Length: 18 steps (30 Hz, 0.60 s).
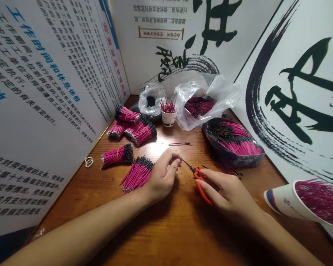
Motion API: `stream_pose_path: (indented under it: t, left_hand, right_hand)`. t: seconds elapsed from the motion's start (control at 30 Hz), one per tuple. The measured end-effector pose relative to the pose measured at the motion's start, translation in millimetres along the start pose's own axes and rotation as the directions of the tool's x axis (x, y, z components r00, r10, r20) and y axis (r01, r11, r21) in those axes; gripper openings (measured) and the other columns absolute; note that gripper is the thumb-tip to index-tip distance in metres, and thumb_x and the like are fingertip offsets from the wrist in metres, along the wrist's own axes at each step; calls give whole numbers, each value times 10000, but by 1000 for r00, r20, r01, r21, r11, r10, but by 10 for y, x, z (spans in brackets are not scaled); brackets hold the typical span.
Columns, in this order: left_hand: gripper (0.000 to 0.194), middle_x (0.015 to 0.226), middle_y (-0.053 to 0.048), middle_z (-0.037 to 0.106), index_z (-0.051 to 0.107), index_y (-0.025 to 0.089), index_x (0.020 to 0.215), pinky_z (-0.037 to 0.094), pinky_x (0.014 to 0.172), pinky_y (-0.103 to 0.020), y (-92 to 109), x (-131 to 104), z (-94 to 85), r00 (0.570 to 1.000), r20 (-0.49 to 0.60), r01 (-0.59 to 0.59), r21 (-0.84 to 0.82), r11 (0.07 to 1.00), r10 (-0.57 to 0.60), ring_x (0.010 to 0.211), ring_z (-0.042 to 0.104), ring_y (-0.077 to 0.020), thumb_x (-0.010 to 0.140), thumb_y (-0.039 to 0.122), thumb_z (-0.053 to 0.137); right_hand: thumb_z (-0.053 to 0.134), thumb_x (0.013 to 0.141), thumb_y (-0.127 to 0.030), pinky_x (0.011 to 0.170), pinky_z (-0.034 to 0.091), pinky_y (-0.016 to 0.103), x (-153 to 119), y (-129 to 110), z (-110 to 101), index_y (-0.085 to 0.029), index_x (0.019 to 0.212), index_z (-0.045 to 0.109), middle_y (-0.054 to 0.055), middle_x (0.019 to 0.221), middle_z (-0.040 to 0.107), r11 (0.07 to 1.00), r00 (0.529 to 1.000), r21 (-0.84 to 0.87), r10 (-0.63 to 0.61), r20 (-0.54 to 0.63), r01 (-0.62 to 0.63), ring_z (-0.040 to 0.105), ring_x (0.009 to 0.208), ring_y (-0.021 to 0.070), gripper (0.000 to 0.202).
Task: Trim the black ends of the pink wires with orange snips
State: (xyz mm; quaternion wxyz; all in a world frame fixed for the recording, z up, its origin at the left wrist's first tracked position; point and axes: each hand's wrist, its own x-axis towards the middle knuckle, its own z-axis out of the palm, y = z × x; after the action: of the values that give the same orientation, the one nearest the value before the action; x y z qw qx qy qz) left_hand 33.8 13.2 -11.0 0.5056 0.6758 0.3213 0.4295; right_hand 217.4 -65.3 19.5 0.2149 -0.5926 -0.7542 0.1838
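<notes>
My right hand [227, 190] holds a pair of scissors [202, 184] with orange handles and narrow dark blades. The blade tips point left and reach the fingertips of my left hand [163, 173]. Those fingers are pinched together, and what lies between them is too small and hidden to make out. Beside my left wrist lies a loose pile of pink wires [137, 173] with black ends. Just beyond my hands, a few single pink wires [179, 143] rest on the wooden table [166, 229].
Rubber-banded wire bundles [117, 155] sit at the left, near white bands [89, 162]. A paper cup [168, 119] of wires stands at the back between plastic bags [183, 118]. An open dark bag [238, 160] of wires is at right. Another cup [285, 201] lies tilted nearby. Printed panels surround the table.
</notes>
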Motion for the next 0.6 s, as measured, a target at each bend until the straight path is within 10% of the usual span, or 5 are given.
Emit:
stream_pose_path:
  t: [0.6]
  left_hand:
    - [129,798,-21,527,532,173,864,414,705,-267,35,12,-10,1000,5,-19,41,999,19,766,499,-152,944,219,442]
  right_hand:
    - [463,948,-330,572,403,238,17,-3,-26,-200,882,610,18,735,676,1000,1000,-6,0,12,0,584,611,144,207]
